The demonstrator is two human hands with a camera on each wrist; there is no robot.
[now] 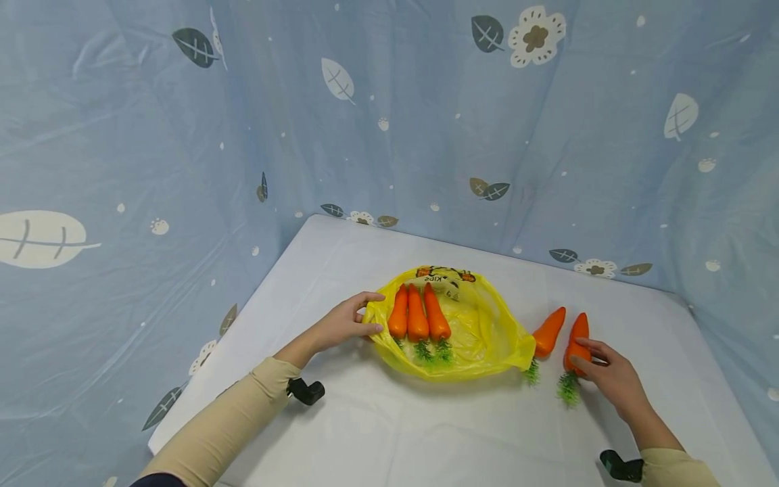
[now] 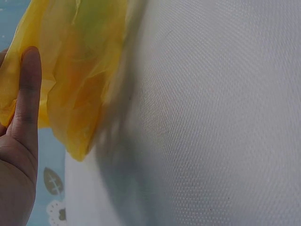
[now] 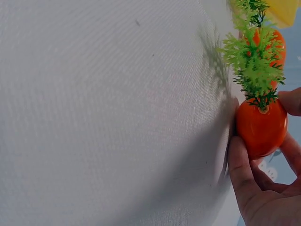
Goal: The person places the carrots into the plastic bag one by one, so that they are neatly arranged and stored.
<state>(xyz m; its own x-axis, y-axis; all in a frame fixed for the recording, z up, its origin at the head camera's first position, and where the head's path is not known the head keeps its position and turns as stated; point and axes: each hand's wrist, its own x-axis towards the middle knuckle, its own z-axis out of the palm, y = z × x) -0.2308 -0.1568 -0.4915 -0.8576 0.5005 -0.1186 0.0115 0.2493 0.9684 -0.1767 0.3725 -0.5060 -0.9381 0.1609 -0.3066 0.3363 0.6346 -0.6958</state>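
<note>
Head view: a thin yellow bag (image 1: 487, 325) sits on the white tabletop (image 1: 462, 433) with its mouth wide open. Near its far edge is a printed picture (image 1: 447, 272) with upside-down letters.
Three carrots (image 1: 418, 318): they lie side by side in the left part of the bag. Their pointy tips face away from the person, and their green leafy tops face the person.
Left grip (image 1: 348, 319): a bare hand pinching the left edge of the bag between thumb and fingers.
Left wrist view: one digit lies straight along the yellow plastic, and blurry orange and green show through it.
Right grip (image 1: 617, 379): a bare hand grasping the held carrot (image 1: 581, 330) by its fat orange part.
Where that one is: well to the right of the bag, leafy top toward the person. I can't tell if it touches the tabletop.
Right wrist view: fingers go round the fat end, and frilly leaves stick out past them.
Next carrot (image 1: 550, 331): it lies on the tabletop, between the bag and the held carrot. The bag's right corner hides a bit of it near its leaves.
Sleeves (image 1: 225, 419): tan, on both arms.
Black gadgets (image 1: 306, 392): one by each wrist.
Blue cloth (image 1: 389, 101): it hangs behind the tabletop, with leaves and flowers on it.
</note>
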